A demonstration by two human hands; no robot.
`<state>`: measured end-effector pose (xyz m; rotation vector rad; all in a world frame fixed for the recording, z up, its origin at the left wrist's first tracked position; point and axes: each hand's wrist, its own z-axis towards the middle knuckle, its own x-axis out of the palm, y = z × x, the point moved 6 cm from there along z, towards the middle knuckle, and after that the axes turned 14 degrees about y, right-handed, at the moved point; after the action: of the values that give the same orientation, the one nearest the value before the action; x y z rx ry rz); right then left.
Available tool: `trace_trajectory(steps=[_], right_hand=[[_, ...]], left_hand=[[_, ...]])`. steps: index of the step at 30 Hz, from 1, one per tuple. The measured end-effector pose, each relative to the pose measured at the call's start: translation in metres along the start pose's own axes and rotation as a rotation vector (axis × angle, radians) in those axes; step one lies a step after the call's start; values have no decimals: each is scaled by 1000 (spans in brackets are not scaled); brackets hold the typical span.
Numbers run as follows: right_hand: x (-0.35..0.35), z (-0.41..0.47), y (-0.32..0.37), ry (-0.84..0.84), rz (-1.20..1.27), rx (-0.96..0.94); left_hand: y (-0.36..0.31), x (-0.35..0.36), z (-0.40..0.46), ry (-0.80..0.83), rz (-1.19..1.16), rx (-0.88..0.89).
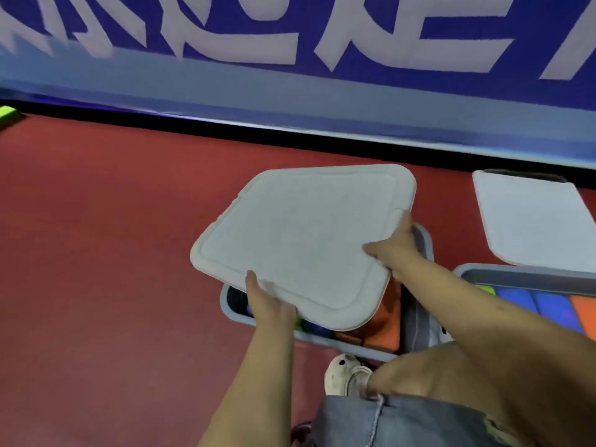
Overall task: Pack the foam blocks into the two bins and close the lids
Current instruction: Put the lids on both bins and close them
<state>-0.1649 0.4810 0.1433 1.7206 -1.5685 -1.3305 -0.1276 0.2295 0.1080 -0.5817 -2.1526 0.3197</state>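
1. The red floor point(96, 253) runs under everything your hands are working over, up to the blue banner wall point(290, 101) beyond them. No tabletop is involved; both bins sit on the floor.
2. The white lid point(296, 243) you are carrying is tilted and turned askew above the bin below it. Square it to the bin's outline before you lower it, so that all four corners can meet the rim together.
3. The near bin point(237, 312) lies directly under your hands. Its grey-blue rim shows below the lid's near edge and again just beyond your right hand. Take those two stretches of rim as your guide for lining up.
4. The second bin point(516, 274) stands open to the right of your right arm, with blue and orange foam blocks point(545, 304) packed inside. Its own lid point(535, 221) lies on the floor just beyond it, well apart from your hands.
5. Your right hand point(393, 250) pinches the lid's right edge, thumb on top and fingers beneath. Hold firm while you rotate, since that side sits high.
6. Your left hand point(267, 301) grips the near left edge, thumb on top and fingers curled underneath. Draw those fingers out before the edge reaches the rim.
7. Orange blocks point(374, 330) show in the near bin just beneath the lid's near corner. I judge they sit close to rim height, so check that none stands proud and press evenly.
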Motion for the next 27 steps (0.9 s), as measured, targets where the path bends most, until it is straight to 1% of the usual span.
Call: trace_trajectory(steps=[1,2,5,8,10,12,14,16,20,22,25,27], right_hand=[[8,3,-8,29,-112,12],[11,8,-18,66,-151,34],[3,19,-48,158,-185,108],[-14,25,-74,260,-334,251],[-30,28,-83,278,-408,317],[-46,35,-93,294,-461,364],[-57,35,-102,334,-509,385],[-58,35,-116,356,-470,375],[-40,30,-136,283,-453,274],[-33,28,-144,257,-451,245],[-32,27,-149,213,-464,228],[-35,27,-150,152,-440,220]], left_hand=[[11,-5,2,-14,3,-19],[21,-14,5,-32,16,-31],[51,-37,12,-39,132,-89],[75,-47,18,33,411,-202],[86,-43,22,136,646,-292],[92,-38,24,233,816,-401],[92,-37,26,280,1013,-472],[88,-41,28,282,1192,-495],[82,-51,26,269,1428,-491],[84,-59,21,275,1469,-511],[88,-64,18,323,1414,-529],[85,-68,19,315,1362,-512]])
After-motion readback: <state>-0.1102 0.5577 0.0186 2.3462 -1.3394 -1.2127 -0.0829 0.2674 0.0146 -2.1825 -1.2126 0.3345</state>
